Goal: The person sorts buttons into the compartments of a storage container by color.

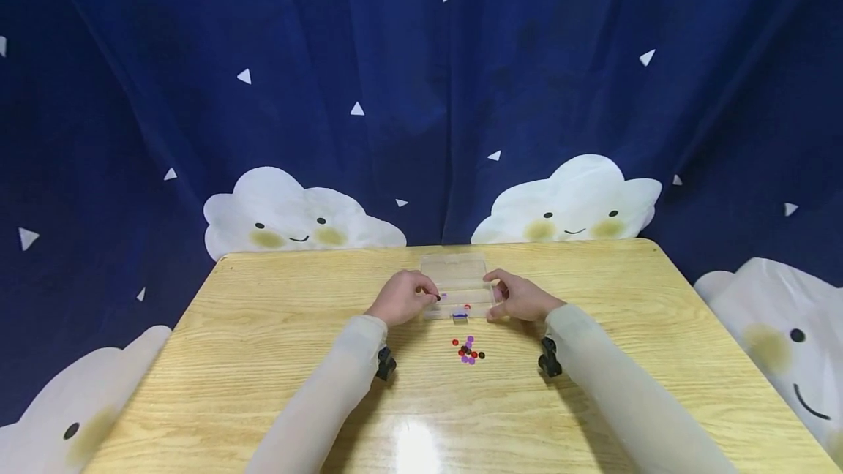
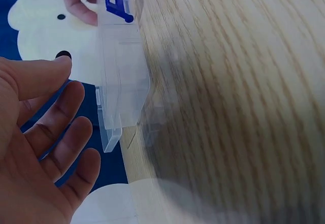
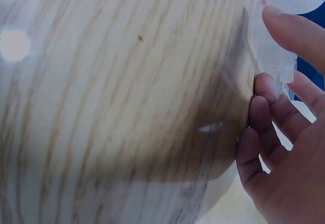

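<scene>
A clear plastic box (image 1: pixel 454 298) sits near the table's back edge, its lid (image 1: pixel 453 266) laid open toward the curtain. A blue latch (image 2: pixel 118 4) is on its front. My left hand (image 1: pixel 405 298) is over the box's left part and pinches a small black bead (image 1: pixel 437 298) between thumb and forefinger. With the thumb in front and fingers behind, my right hand (image 1: pixel 520 297) grips the box's right end; the right wrist view shows fingertips (image 3: pixel 264 87) against it. A red bead (image 1: pixel 467 306) and a purple one (image 1: pixel 444 295) appear inside the box.
A loose cluster of small red, purple and black beads (image 1: pixel 468 351) lies on the wooden table (image 1: pixel 276 357) in front of the box. Behind the table hangs a dark blue curtain (image 1: pixel 395 57) with white clouds and triangles.
</scene>
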`<control>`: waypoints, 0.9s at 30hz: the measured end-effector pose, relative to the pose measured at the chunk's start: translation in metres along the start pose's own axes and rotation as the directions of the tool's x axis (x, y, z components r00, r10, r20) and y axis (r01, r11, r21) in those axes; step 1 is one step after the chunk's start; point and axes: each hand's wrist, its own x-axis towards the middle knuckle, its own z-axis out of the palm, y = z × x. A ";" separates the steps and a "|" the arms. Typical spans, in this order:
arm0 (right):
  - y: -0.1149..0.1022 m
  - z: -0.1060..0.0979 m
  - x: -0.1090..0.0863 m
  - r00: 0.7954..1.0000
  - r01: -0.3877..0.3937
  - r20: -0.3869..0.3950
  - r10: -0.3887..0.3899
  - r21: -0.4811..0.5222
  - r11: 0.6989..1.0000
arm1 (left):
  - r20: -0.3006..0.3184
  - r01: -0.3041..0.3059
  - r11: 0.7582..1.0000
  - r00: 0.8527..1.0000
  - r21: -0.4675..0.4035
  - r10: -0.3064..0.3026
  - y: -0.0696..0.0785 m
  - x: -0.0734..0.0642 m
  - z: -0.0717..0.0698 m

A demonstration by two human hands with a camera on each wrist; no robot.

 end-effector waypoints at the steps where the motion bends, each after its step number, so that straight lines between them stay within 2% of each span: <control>1: 0.000 -0.001 -0.001 1.000 -0.001 -0.001 0.001 -0.001 1.000 | 0.004 -0.001 1.000 1.000 0.003 0.001 0.001 0.000 0.001; 14: 0.001 0.000 0.000 1.000 0.014 0.000 -0.014 0.016 1.000 | 0.020 0.007 1.000 1.000 -0.003 -0.007 0.005 0.005 0.006; 23: 0.000 -0.001 -0.003 1.000 0.010 -0.008 -0.010 0.014 1.000 | 0.017 -0.027 0.999 1.000 0.022 0.026 0.007 0.007 0.011; 27: 0.000 0.000 -0.002 1.000 0.009 -0.007 -0.009 0.019 1.000 | 0.009 -0.023 0.999 1.000 0.035 0.022 0.007 0.007 0.011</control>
